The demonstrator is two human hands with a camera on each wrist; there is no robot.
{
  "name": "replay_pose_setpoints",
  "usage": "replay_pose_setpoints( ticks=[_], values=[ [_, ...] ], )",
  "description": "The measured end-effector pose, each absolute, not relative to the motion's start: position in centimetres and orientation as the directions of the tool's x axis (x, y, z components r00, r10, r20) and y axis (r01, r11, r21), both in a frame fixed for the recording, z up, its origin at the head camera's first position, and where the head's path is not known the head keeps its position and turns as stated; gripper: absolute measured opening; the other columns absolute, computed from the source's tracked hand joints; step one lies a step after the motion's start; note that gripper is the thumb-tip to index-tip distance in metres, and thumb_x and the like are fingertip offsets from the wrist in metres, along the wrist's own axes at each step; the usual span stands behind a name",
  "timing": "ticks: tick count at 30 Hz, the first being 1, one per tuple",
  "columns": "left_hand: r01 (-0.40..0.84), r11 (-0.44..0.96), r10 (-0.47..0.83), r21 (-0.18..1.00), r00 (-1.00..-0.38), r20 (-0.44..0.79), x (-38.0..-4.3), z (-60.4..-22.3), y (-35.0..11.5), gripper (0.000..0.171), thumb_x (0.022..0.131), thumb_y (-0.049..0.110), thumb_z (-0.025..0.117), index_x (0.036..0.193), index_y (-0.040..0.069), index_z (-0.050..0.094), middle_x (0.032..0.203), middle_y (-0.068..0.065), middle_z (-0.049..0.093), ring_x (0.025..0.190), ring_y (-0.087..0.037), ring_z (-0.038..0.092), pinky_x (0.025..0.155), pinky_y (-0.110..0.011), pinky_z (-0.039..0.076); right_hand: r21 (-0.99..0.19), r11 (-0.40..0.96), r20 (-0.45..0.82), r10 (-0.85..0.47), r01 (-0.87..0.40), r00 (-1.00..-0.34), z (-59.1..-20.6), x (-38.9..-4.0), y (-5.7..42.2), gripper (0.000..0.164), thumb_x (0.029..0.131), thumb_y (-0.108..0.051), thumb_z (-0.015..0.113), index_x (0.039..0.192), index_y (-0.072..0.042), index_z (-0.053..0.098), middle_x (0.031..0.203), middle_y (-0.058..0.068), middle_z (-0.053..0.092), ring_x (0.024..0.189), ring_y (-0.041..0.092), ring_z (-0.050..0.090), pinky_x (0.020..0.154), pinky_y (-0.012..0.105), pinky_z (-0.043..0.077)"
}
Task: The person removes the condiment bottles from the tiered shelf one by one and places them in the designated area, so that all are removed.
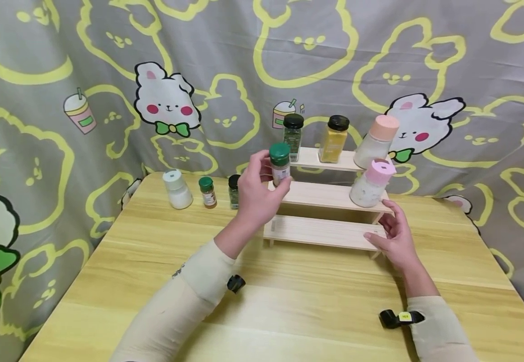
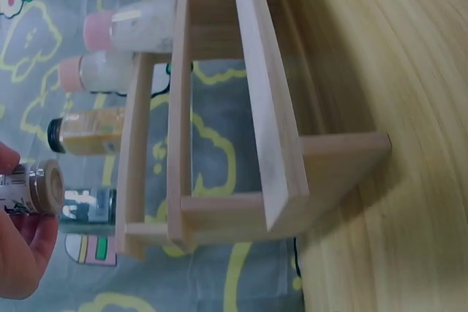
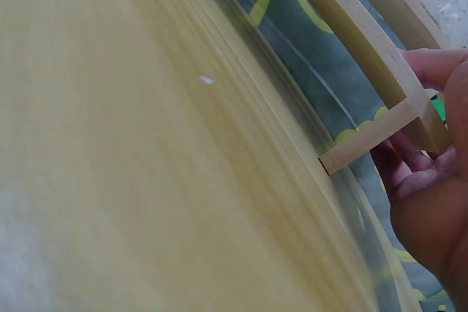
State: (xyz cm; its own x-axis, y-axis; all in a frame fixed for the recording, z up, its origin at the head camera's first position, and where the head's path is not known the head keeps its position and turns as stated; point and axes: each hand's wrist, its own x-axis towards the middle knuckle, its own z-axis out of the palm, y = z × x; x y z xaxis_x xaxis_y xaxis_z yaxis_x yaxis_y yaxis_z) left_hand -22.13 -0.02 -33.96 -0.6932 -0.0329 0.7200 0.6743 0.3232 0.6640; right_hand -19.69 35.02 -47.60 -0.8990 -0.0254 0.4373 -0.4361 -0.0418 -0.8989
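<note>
My left hand (image 1: 262,188) holds a small spice jar (image 1: 281,170) with a green cap, thumb on one side and fingers on the other. The jar is upright near the left end of the middle tier of a three-tier wooden rack (image 1: 320,194); whether it touches the tier I cannot tell. In the left wrist view the jar's base (image 2: 50,186) shows beside the rack. My right hand (image 1: 395,239) grips the rack's right end, its thumb on the lowest tier. The right wrist view shows the fingers around the wooden end (image 3: 420,118).
A dark green herb jar (image 1: 293,138), a yellow spice jar (image 1: 333,141) and a peach-capped jar (image 1: 376,143) stand on the top tier. A pink-capped jar (image 1: 369,188) occupies the middle tier's right end. On the table's left are a white-capped jar (image 1: 178,191), a green-capped jar (image 1: 207,193) and a black-capped jar (image 1: 234,193).
</note>
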Motion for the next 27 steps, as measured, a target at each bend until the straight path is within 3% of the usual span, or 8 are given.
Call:
replay_pose_setpoints(
  ticks=[5,14,21,27],
  values=[
    [0.661,0.333,-0.062,0.672,-0.696,0.715,-22.0,-34.4,-1.3,0.053,0.081,0.003,0.079,0.126,0.002,0.052,0.104,-0.011,0.063,0.088,-0.018,0.064,0.079,-0.028,0.056,-0.904,-0.034,0.427,-0.002,-0.427,-0.904,-47.5,-19.5,35.0,0.096,0.067,0.037,0.062,0.15,-0.002,0.033,0.123,0.024,0.057,0.113,0.027,0.055,0.096,0.025,0.044],
    [0.632,0.343,-0.095,0.695,-0.713,0.694,-21.8,-36.0,-3.7,0.051,0.081,0.002,0.078,0.124,0.001,0.052,0.103,-0.01,0.064,0.087,-0.017,0.064,0.077,-0.032,0.057,-0.905,-0.045,0.424,0.0,-0.424,-0.906,-47.4,-19.5,34.7,0.096,0.067,0.039,0.06,0.15,-0.001,0.033,0.123,0.015,0.059,0.112,0.022,0.056,0.094,0.025,0.046],
    [0.603,0.356,-0.108,0.714,-0.733,0.672,-21.4,-37.6,-5.0,0.05,0.08,0.001,0.078,0.123,0.0,0.052,0.101,-0.011,0.063,0.085,-0.02,0.063,0.073,-0.041,0.057,-0.903,-0.048,0.427,-0.002,-0.426,-0.904,-47.4,-19.5,34.7,0.095,0.067,0.038,0.061,0.149,-0.001,0.034,0.126,0.024,0.056,0.115,0.028,0.054,0.095,0.025,0.046],
    [0.569,0.389,-0.107,0.724,-0.753,0.649,-21.2,-38.6,-5.8,0.049,0.081,0.004,0.078,0.123,0.002,0.052,0.102,-0.01,0.062,0.086,-0.019,0.061,0.075,-0.037,0.056,-0.899,-0.052,0.435,-0.015,-0.434,-0.9,-47.5,-19.5,34.8,0.096,0.067,0.038,0.061,0.15,-0.001,0.032,0.126,0.028,0.054,0.114,0.028,0.055,0.093,0.024,0.047]
  ],
)
